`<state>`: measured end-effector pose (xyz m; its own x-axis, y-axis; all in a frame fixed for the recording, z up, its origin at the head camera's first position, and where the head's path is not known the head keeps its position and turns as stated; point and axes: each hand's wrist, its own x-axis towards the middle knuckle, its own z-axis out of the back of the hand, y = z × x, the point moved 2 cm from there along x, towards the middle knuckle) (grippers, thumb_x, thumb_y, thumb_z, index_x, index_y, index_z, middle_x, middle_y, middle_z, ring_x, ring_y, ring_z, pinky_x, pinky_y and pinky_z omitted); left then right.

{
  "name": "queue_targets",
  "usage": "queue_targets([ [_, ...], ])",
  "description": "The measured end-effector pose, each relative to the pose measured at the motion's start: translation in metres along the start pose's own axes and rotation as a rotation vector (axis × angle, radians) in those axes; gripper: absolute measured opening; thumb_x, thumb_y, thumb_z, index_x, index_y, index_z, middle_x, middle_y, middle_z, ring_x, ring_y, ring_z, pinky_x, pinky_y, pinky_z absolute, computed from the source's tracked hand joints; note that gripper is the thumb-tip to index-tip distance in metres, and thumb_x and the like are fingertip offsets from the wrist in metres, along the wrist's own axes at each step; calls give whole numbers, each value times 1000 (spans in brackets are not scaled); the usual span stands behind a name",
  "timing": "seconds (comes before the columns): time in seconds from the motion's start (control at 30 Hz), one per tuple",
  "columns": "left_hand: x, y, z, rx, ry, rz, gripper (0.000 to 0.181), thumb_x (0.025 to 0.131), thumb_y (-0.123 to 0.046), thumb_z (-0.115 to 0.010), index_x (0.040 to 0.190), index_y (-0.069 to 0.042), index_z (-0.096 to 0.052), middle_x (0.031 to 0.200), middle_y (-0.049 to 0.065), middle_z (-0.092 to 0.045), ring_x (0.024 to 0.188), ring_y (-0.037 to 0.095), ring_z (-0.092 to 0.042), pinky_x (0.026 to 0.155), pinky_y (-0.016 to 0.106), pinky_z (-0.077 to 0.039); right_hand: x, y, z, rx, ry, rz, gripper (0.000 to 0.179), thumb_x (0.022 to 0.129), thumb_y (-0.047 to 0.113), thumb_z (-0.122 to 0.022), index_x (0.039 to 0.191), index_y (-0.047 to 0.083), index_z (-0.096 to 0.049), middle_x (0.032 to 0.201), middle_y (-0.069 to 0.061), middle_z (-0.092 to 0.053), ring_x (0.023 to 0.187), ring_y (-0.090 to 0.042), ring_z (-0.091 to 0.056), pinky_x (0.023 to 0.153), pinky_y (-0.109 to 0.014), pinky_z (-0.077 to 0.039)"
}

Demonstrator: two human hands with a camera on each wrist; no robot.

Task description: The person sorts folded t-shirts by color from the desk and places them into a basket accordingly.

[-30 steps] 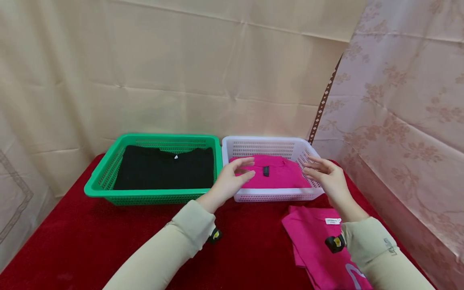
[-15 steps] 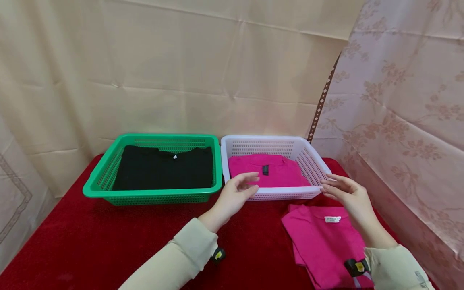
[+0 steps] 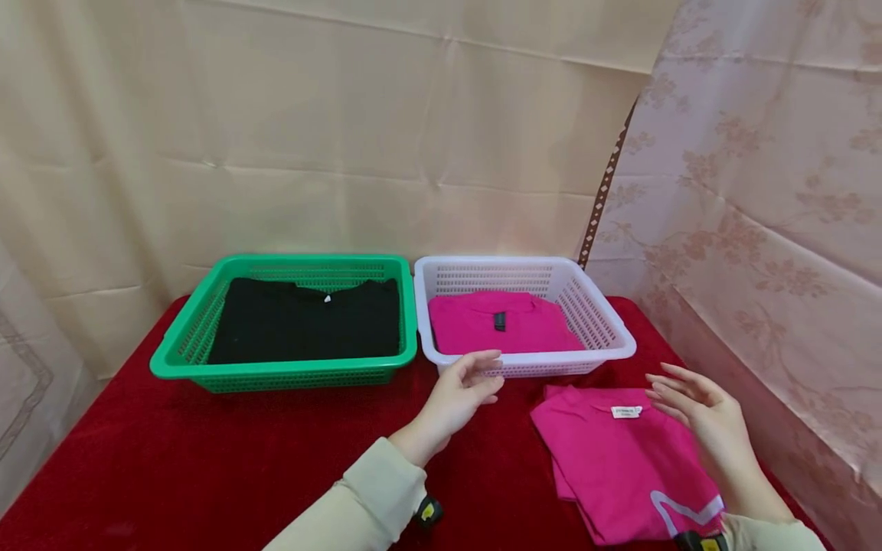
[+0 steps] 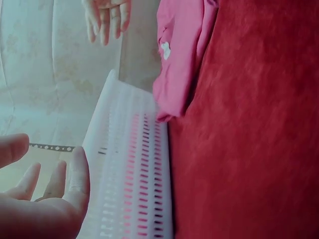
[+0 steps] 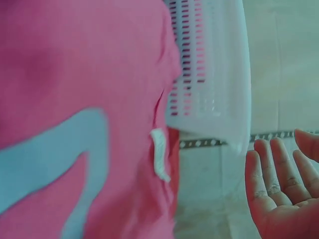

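Above the red cloth (image 3: 172,459), my left hand (image 3: 451,402) and right hand (image 3: 713,421) hung loose-fingered, grasping nothing; the folded pink T-shirt (image 3: 620,459) lay just before the white basket (image 3: 551,358). Supporting both sides from beneath, I judged, would keep folds neat.

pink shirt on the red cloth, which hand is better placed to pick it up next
Right, most likely: the right hand is empty and overlaps the right edge of the pink shirt in the head view; the left hand, also empty, shows apart from it, by the white basket.
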<state>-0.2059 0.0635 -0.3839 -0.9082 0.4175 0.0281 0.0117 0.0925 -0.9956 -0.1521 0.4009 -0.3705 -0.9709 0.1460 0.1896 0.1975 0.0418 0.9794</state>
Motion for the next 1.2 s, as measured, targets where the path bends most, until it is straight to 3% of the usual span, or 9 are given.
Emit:
queue_targets([
  [0.33, -7, 24, -22, -57, 9, 49, 48, 97, -12, -62, 141, -1, -49, 142, 22, -50, 120, 30, -61, 96, 40, -55, -11, -20, 38, 211, 4, -40, 41, 101, -7, -42, 110, 19, -73, 101, 1, -77, 88, -13, -75, 74, -23, -60],
  [0.5, -8, 37, -34, -98, 22, 84, 49, 95, -10, -64, 140, 0, -49, 141, 25, -50, 118, 31, -62, 94, 42, -56, -16, -28, 57, 247, -32, -69, 41, 101, -6, -43, 106, 19, -75, 97, 0, -77, 85, -12, -75, 73, -23, -60],
  [0.67, -9, 45, -46, -135, 33, 127, 49, 94, -8, -64, 140, 0, -49, 140, 25, -50, 115, 29, -63, 93, 45, -56, -19, -33, 71, 214, -113, -105, 40, 99, -7, -48, 99, 22, -76, 91, 3, -77, 80, -9, -75, 70, -21, -59],
  [0.9, -13, 48, -60, -126, 98, 192, 51, 93, -10, -66, 141, -4, -49, 141, 23, -48, 112, 23, -63, 95, 42, -56, -21, -38, 84, 60, -230, -234, 40, 97, 1, -57, 88, 35, -75, 83, 17, -75, 78, 7, -70, 66, -12, -54],
  [1.2, -13, 53, -72, -120, 107, 224, 51, 92, -9, -68, 140, -5, -51, 142, 24, -44, 112, 23, -62, 97, 43, -54, -23, -44, 92, -8, -250, -267, 44, 98, 2, -55, 85, 40, -74, 83, 22, -73, 77, 10, -67, 65, -11, -52],
])
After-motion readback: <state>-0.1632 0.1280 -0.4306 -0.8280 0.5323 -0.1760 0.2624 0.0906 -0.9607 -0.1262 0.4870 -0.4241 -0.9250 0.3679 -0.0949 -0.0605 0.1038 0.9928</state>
